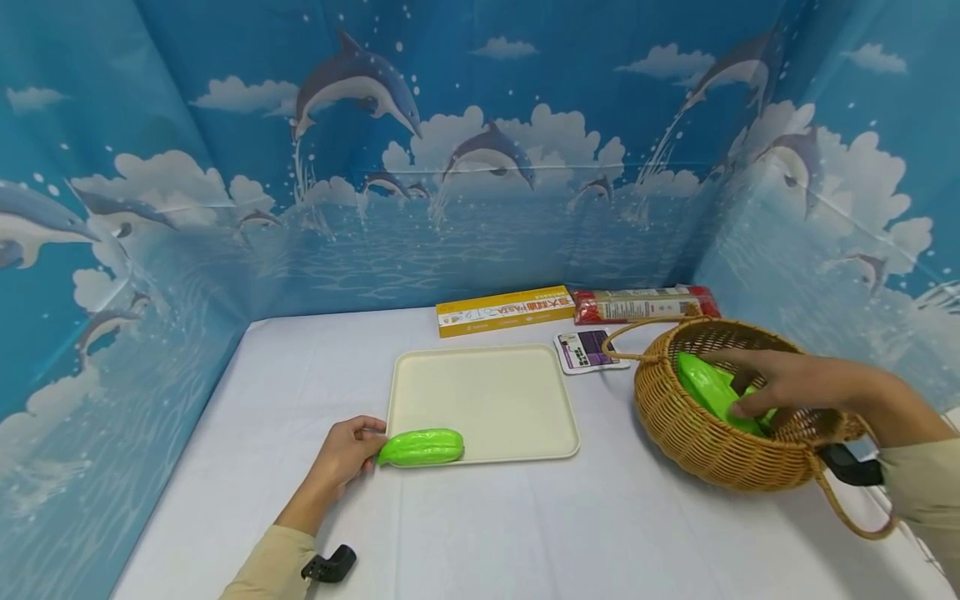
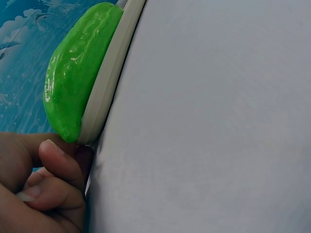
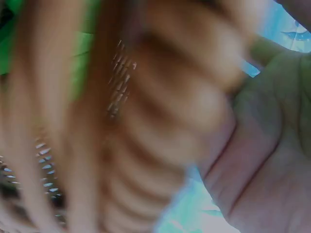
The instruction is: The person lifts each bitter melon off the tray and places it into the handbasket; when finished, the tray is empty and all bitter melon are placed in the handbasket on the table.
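Note:
A glossy bright-green bitter melon [image 1: 422,447] lies along the front left edge of the cream tray [image 1: 487,400]. My left hand [image 1: 348,454] holds the tray's front left corner, with its fingers right at the melon's pointed end. In the left wrist view, curled fingers [image 2: 58,162] show below the melon and the tray's rim [image 2: 104,90]. On the right, my right hand [image 1: 787,387] reaches into a wicker basket [image 1: 697,433]. Its index finger and thumb straddle another green bitter melon [image 1: 708,387] inside. The right wrist view shows mostly blurred wicker [image 3: 165,97], hiding the fingertips.
Behind the tray lie a yellow pasta box [image 1: 506,311] and a red-and-clear packet [image 1: 645,305]. A white-and-purple package [image 1: 588,350] sits between tray and basket. The basket's handles [image 1: 847,508] stick out at both ends. A dolphin-printed curtain [image 1: 480,225] encloses the white table.

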{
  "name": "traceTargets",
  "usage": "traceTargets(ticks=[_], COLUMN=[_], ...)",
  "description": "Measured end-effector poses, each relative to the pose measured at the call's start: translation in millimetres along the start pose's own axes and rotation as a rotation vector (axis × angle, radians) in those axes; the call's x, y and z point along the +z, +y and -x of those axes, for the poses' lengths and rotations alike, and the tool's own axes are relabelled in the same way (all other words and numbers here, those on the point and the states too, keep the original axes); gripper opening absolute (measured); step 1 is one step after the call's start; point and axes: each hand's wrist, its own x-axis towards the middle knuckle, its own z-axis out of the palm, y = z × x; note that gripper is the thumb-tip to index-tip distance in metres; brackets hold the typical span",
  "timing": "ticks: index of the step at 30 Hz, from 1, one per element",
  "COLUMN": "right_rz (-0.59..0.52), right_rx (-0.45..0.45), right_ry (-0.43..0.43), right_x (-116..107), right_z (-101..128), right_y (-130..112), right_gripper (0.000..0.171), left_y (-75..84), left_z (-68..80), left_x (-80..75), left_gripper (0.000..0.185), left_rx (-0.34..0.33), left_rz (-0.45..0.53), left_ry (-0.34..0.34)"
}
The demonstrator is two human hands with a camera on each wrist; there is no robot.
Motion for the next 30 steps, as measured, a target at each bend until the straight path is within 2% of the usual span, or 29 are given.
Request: traceTargets(ticks=[5,14,23,30], right_rz=[-0.045,0.011,0.032,0.072], right_rx=[0.011,0.007,0.041,0.008], right_ry=[0.025,0.039,0.054,0.144], right_x=[0.1,2.9,5.7,-0.5], right_z=[0.5,-1.9,-2.8,3.7], right_y=[5.0,1.9,0.0,2.0], right_gripper=[0.086,0.082,0.085,0.079], left_y=[-0.5,0.0,-1.7,-1.3], left_z=[0.7,0.1,-1.1,0.0], left_x=[0.3,0.1,-0.2,-0.2], left_gripper=[0.025,0.025,0.025,0.024], left_rx=[0.003,-0.005,0.003,0.001], left_rz=[0.005,0.007,0.019,0.017], left_ry=[-0.002,-0.004,-0.006,-0.002])
